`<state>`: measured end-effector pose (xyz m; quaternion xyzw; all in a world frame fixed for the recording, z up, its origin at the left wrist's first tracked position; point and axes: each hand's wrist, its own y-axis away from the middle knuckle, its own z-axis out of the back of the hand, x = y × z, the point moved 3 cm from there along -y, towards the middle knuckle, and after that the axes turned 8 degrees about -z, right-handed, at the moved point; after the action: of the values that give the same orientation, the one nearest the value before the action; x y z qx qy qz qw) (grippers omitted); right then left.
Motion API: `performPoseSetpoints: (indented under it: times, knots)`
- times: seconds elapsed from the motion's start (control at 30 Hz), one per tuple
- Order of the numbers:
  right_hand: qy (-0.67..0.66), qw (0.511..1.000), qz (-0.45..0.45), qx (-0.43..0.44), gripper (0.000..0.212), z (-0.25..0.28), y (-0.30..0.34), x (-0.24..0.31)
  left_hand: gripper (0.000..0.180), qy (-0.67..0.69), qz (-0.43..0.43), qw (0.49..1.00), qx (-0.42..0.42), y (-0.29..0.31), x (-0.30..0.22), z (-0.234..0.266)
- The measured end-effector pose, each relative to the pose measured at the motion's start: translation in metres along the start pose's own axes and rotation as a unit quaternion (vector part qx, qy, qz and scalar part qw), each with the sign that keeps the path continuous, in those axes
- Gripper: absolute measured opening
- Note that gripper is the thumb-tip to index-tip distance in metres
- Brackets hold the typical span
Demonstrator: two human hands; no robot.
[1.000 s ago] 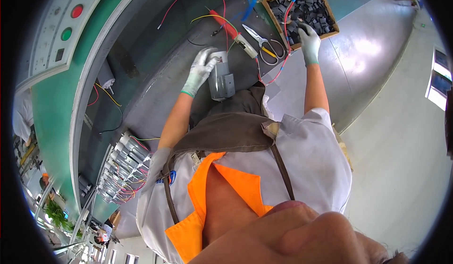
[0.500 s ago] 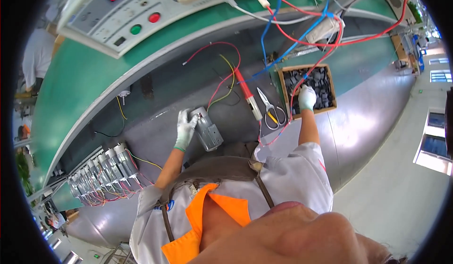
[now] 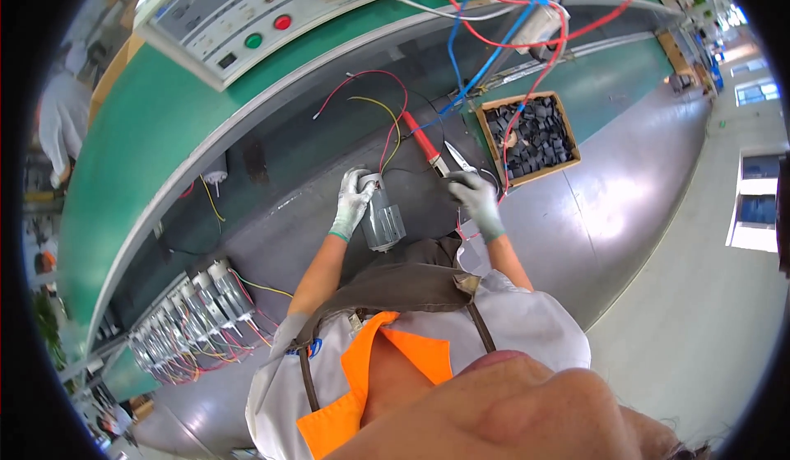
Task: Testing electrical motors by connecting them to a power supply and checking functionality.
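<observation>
My left hand [image 3: 354, 203], in a pale glove, is closed round the upper end of a silver cylindrical motor [image 3: 383, 223] on the grey bench. Red and yellow wires [image 3: 398, 133] run from its top, away from me. My gloved right hand [image 3: 479, 203] is just right of the motor, over the handles of the scissors [image 3: 458, 157]. Its fingers are closed on a small dark piece [image 3: 455, 182], blurred and partly hidden. Farther right stands an open cardboard box [image 3: 545, 172] of loose black pieces [image 3: 535, 135].
A red-handled probe [image 3: 422, 137] lies beyond my hands. Several similar motors [image 3: 193, 308] with wires stand in a row at left. A control unit [image 3: 247, 28] with a red display sits on the green shelf [image 3: 107, 205]. Red and blue cables [image 3: 510, 44] hang at the upper right.
My right hand has left the box and come left, close to the motor, with a dark piece in its fingers. My left hand now grips the motor's upper end more closely. The view has shifted slightly.
</observation>
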<state>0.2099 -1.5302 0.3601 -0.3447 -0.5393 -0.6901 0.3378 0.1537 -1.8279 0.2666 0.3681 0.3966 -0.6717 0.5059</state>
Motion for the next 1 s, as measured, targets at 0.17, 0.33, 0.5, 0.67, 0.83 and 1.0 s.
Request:
performPoseSetpoints:
  times: [0.17,0.33,0.5,0.67,0.83,1.0]
  knots:
    - [-0.066,0.984,0.016,0.167,0.026,-0.078,-0.033,-0.034,0.037,-0.037,0.029,0.999,0.023,-0.001,-0.018,0.000]
    - [-0.113,0.972,-0.020,0.205,0.021,-0.118,-0.056,-0.057,0.042,-0.029,0.094,0.994,0.035,0.004,-0.026,-0.003]
    - [-0.124,0.968,-0.029,0.218,0.022,-0.132,-0.060,-0.060,0.046,0.089,0.137,0.986,0.045,0.010,0.007,0.006]
    - [-0.084,0.975,0.025,0.204,0.025,-0.127,-0.060,-0.068,0.042,0.153,0.154,0.974,0.055,0.015,-0.016,-0.001]
    - [-0.084,0.943,0.281,0.155,0.031,-0.114,-0.059,-0.050,0.038,0.261,0.027,0.963,0.061,0.019,-0.020,-0.002]
    - [-0.144,0.957,0.000,0.252,0.031,-0.122,-0.066,-0.049,0.036,0.130,0.111,0.985,0.010,0.001,-0.021,0.002]
